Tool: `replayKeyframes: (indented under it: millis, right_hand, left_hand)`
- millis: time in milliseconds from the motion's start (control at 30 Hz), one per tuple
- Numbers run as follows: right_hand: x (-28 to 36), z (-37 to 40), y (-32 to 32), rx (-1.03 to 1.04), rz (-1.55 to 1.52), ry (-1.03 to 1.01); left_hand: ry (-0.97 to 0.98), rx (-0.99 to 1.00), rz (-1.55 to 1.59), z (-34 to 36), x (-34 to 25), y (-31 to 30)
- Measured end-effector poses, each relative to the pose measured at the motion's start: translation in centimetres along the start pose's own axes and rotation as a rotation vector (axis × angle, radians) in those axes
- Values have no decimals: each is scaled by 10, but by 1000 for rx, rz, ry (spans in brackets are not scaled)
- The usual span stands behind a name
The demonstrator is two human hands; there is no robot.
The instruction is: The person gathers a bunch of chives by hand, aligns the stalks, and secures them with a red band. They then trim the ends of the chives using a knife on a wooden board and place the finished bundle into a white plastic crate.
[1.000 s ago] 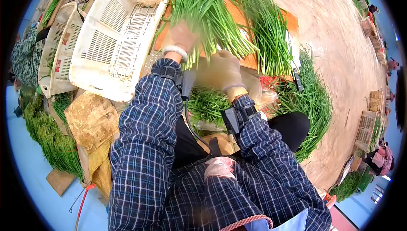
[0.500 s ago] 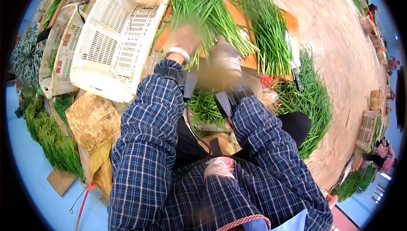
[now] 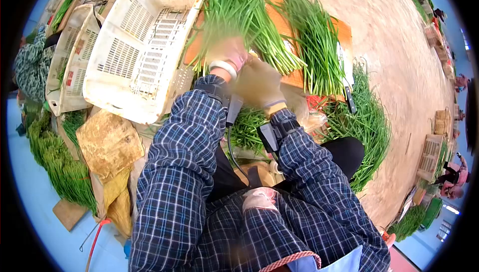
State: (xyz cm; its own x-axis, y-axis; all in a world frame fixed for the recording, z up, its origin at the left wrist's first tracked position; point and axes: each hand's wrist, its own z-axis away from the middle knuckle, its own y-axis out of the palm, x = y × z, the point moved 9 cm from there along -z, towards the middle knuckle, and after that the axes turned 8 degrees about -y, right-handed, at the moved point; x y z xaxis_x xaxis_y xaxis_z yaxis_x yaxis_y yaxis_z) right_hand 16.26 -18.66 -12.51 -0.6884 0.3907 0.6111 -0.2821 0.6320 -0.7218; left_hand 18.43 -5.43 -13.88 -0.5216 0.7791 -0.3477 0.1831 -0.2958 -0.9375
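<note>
Long garlic chives [image 3: 239, 10] lie in a bunch on an orange board [image 3: 279, 17], pale ends toward me. My left hand [image 3: 227, 55], with a white band at the wrist, is closed at the lower left of this bunch; a smear over the view blurs its fingers. My right hand [image 3: 260, 82], in a pale glove, is closed and touches or nearly touches the left hand's fingertips. What lies inside its fingers is hidden. A second bunch of chives [image 3: 319, 47] rests on the right of the board, beside a black-handled knife [image 3: 351, 100].
A white plastic crate [image 3: 119, 52] stands left of the board, with more crates [image 3: 75, 67] beyond it. Loose greens [image 3: 366, 132] are heaped on the floor at right, and others [image 3: 244, 127] lie below my hands. People [image 3: 454, 182] sit at the far right.
My left hand has moved right and slightly down, toward the right hand. My right hand, blurred before, has shifted slightly and now meets or nearly meets the left. The bunches stay on the board.
</note>
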Motion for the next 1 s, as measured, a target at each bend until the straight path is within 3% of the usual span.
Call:
replayKeyframes:
  millis: [100,133,167,267,367,400,500,533,633,700,733,767,800,867,933,967,1000]
  right_hand:
    - [19,15,12,285,149,-263]
    - [34,24,1,261,-81,-362]
    - [42,40,0,371,-8,-417]
    - [30,84,16,1108,99,-194]
    - [2,28,-11,660,251,192]
    - [-11,9,-15,440,159,234]
    - [-24,-25,-17,154,-372,743]
    - [-35,-34,-3,95,-406,763]
    - [-43,-35,3,-60,-518,783]
    - [-24,-16,1,-82,-824,795]
    - [-27,-9,16,-76,-951,690]
    - [-29,-9,25,21,-701,331]
    - [-27,0,31,15,-436,-9]
    - [-10,30,25,201,-283,-56]
    - [13,63,-1,309,-760,269]
    - [22,78,-6,453,-828,306]
    - [26,92,-6,719,-583,244]
  left_hand:
    - [-36,170,-44,3,-3,9]
    - [-30,128,-66,2,-4,9]
    - [-42,148,-68,2,-1,13]
    - [-43,256,-43,7,-6,0]
    - [94,109,-24,0,-2,5]
    - [128,169,3,3,-4,2]
    - [177,114,10,-3,1,10]
    - [152,107,66,-2,4,8]
    - [66,432,388,10,3,-19]
    - [-13,356,545,-4,21,-12]
    - [-4,340,365,-1,19,-13]
    - [9,326,186,2,14,-14]
    - [86,192,68,6,8,-18]
    - [105,142,1,6,9,-11]
    - [84,135,-26,-1,16,12]
    - [95,121,-40,-4,18,21]
    - [103,106,-56,-6,20,25]
